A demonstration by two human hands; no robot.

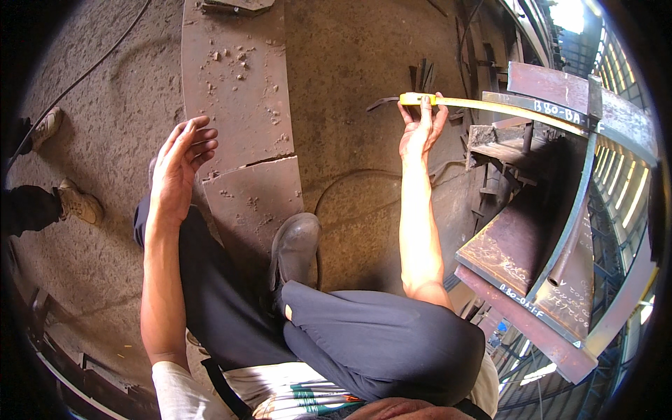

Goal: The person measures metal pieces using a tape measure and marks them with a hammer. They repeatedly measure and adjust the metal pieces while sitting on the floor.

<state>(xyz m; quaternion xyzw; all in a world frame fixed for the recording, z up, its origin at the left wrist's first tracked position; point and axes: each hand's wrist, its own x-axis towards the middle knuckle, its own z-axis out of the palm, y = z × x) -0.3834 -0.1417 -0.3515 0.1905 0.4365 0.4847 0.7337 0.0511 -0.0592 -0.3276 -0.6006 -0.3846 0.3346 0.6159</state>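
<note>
A yellow tape measure is held in the fingertips of my right hand, out in front and to the right. Its extended yellow blade runs rightward to a marked edge of a large steel I-shaped beam. A dark strap hangs from the left end of the case. My left hand hovers near the left side of a rusty steel plate, its fingers loosely bent and nothing in them.
Small crumbs of debris lie on the plate, with my right shoe at its near end. Another person's shoes stand on the left. A dark cable crosses the floor there. Scrap steel pieces sit beside the beam.
</note>
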